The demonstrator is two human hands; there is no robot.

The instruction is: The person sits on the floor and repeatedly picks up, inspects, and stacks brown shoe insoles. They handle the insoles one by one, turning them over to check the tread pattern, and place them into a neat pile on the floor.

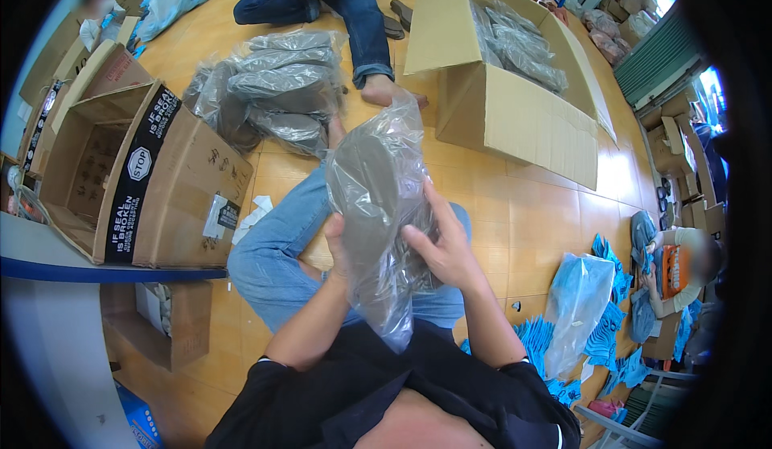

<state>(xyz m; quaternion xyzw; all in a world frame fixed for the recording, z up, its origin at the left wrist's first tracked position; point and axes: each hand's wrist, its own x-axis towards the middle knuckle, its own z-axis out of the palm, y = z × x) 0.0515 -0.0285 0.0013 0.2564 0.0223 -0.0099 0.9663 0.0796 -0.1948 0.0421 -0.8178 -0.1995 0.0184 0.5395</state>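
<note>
A clear plastic bag [366, 175] of grey-brown, sole-shaped footwear stands tilted above my lap. My left hand [338, 248] grips its left side, with most of its fingers hidden behind the bag. My right hand [447, 248] closes on the right side, its thumb lying across the front of the plastic. The bag's top end sticks up loose and crinkled. Beyond it, a pile of similar filled bags [285, 83] lies on the floor. More of them [515, 43] fill a large open cardboard box [531, 119] at the far right.
A taped open carton [181, 183] stands at the left, with another box [193, 320] below it. Opposite me sits a person in jeans [366, 30] holding brown footwear. Blue pieces [535, 336] and a plastic bag [577, 304] lie at the right, near another person [675, 276].
</note>
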